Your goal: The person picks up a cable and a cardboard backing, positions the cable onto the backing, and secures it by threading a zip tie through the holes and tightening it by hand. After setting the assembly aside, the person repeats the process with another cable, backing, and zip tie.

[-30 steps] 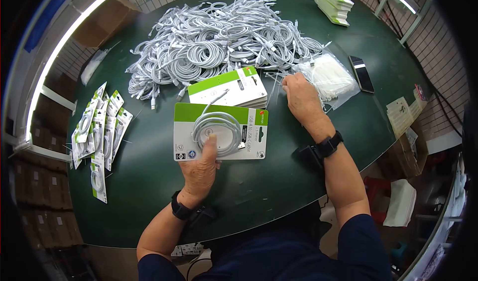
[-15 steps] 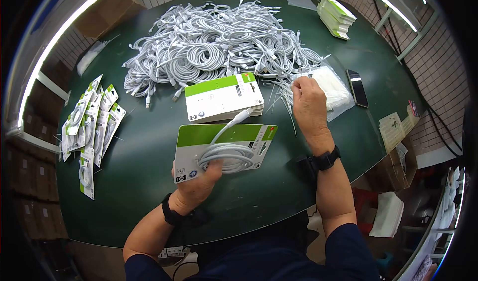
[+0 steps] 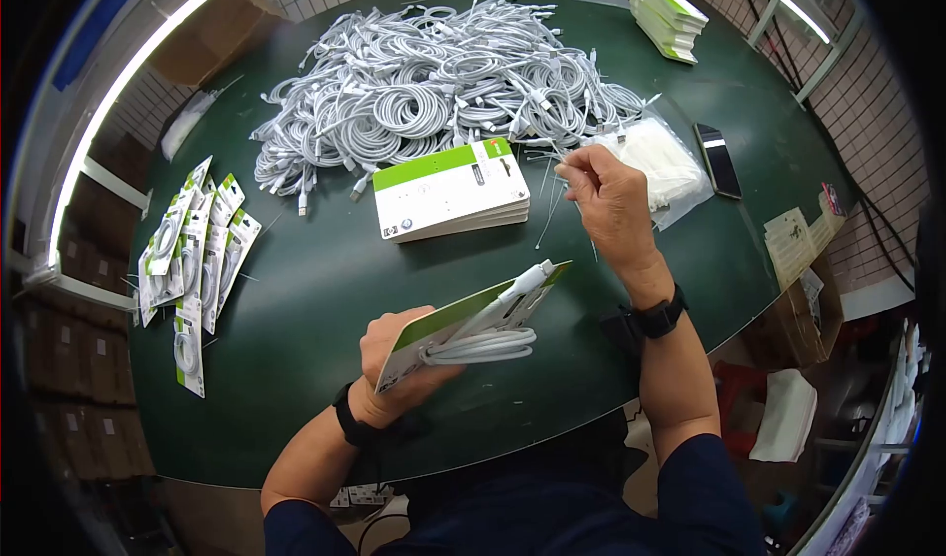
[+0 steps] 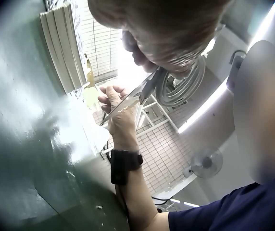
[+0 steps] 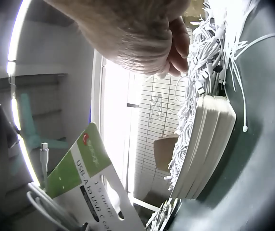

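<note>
In the head view the left hand [image 3: 396,351] grips a green and white card [image 3: 434,334], tilted steeply, with a coiled white cable [image 3: 483,346] against its face. The cable's plug end rises along the card. The right hand [image 3: 616,206] is raised beside the bag of white ties [image 3: 662,162], thumb and fingertips pinched together; a thin white tie seems to lie at them. In the right wrist view the card [image 5: 92,178] shows its printed front, and a thin white loop is by the fingertips of the right hand [image 5: 137,38].
Behind the hands lies a large heap of coiled cables [image 3: 443,73], with a stack of cards [image 3: 453,196] before it. Carded cables [image 3: 192,261] lie at the left. A phone [image 3: 717,160] and another card stack [image 3: 670,19] are at the right.
The left hand has turned the card from nearly flat to steeply tilted and lowered it, with the cable on it. The right hand has moved slightly left, away from the bag of ties.
</note>
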{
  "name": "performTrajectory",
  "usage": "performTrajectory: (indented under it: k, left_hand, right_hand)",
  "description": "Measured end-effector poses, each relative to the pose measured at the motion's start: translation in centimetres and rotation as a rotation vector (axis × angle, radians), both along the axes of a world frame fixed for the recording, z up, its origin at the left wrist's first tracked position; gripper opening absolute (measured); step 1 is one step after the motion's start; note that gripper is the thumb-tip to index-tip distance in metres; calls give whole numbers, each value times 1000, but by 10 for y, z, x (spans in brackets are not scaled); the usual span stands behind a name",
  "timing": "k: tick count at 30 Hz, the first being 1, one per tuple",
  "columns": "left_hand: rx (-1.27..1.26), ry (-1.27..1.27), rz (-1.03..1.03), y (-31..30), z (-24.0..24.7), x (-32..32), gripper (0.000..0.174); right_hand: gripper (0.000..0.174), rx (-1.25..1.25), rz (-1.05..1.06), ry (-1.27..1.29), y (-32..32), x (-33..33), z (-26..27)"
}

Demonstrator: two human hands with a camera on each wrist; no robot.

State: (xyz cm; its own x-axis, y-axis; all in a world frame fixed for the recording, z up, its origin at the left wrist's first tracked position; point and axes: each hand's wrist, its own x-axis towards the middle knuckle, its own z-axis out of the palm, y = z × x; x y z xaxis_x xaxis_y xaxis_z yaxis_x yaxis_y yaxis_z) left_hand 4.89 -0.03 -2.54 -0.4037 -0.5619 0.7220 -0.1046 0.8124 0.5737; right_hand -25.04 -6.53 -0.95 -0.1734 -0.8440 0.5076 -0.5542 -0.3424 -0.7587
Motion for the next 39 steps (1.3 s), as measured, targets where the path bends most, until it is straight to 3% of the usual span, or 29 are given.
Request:
performTrajectory:
  k: [5,8,9,12,17,20,24,25,32,39]
  left_hand:
    - [-93,29,-39,-3,9,-7,44]
    - [-140,-155,-44,-2,16,-3,45]
    - [-137,-23,-102,-4,14,-9,45]
    - [-174,-74,-168,-2,22,-6,43]
    - [-326,-165,-191,6,24,0,41]
    - [-394,-215,-219,9,29,5,40]
    - [-442,-247,-238,15,32,4,40]
    - [-449,-259,-240,18,31,5,41]
    - [-504,-233,-218,23,25,-1,40]
    - [-512,-198,-245,21,24,-3,35]
  right_hand:
    - [9,19,53,-3,1,5,-2]
    - [8,22,135,55,8,12,4]
    - [7,20,165,91,10,15,5]
    - [7,-32,259,81,12,19,5]
    - [11,-262,390,272,13,20,13]
    - [12,-208,473,170,21,26,18]
    - [11,76,673,-363,43,38,29]
    - [12,88,727,-395,48,39,35]
    - [18,63,936,-304,70,55,52]
    - [19,154,971,-327,76,61,50]
